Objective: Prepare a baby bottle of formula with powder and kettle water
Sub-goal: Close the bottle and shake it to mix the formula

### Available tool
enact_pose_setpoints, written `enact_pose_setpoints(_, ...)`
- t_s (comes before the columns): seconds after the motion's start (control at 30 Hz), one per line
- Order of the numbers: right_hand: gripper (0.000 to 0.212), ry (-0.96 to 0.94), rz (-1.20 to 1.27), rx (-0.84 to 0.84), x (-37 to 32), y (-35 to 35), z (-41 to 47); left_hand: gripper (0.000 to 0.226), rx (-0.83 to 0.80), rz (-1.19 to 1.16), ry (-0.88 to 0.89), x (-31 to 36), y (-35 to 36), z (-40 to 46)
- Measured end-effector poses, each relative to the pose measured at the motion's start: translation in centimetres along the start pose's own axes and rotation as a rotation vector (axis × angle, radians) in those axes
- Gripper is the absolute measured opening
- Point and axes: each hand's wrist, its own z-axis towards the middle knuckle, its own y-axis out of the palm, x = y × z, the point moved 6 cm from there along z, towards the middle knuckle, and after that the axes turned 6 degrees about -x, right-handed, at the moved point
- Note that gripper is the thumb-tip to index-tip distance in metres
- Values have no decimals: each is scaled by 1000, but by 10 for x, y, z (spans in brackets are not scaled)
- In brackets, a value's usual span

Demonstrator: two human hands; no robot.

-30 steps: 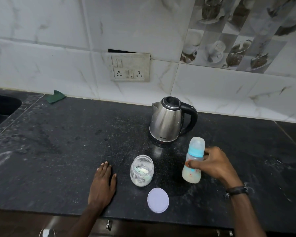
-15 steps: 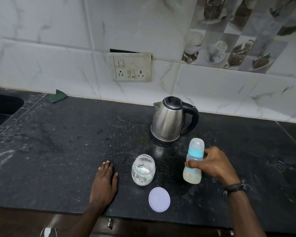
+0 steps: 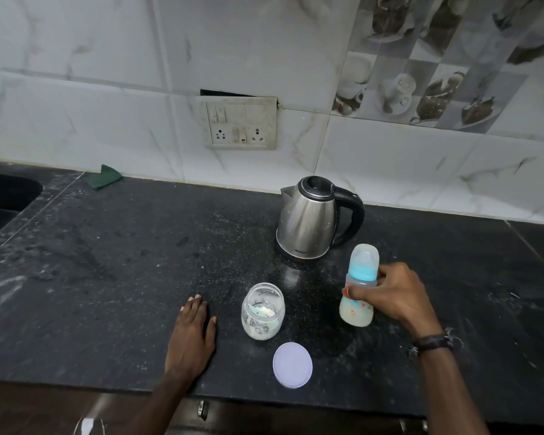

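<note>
Right hand wrapped round capped bottle beside kettle, left hand flat; best steadied upright, probably.

A single wide-angle head camera looks forward and down onto the counter from close above its near edge. Both forearms enter from the bottom of the frame. The tiled wall lies beyond the left hand. Lines bow, apparently from lens distortion.
</note>
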Motion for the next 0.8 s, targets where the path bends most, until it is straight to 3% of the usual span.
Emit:
enact_pose_setpoints(0.13,35,-1,117,-129,0,7,1,61,7,-1,2,-1,0,0)
enact_pose_setpoints(0.23,47,-33,70,-52,-2,3,3,56,2,2,-2,0,0,0)
enact_pose_setpoints(0.37,35,-11,95,-115,-3,8,-2,55,8,-1,1,1,-1,0)
enact_pose_setpoints(0.47,57,-20,27,-28,-3,2,-1,63,12,5,6,1,-1,0)
enact_pose_setpoints(0.57,40,-8,96,-96,0,7,-1,65,14,-2,5,-1,-1,-1)
enact_pose_setpoints(0.7,47,-13,-15,-20,-3,2,-1,58,7,1,0,1,0,0)
enact_pose_setpoints(0.8,33,0,68,-146,-5,11,-3,56,7,0,-4,-1,0,0)
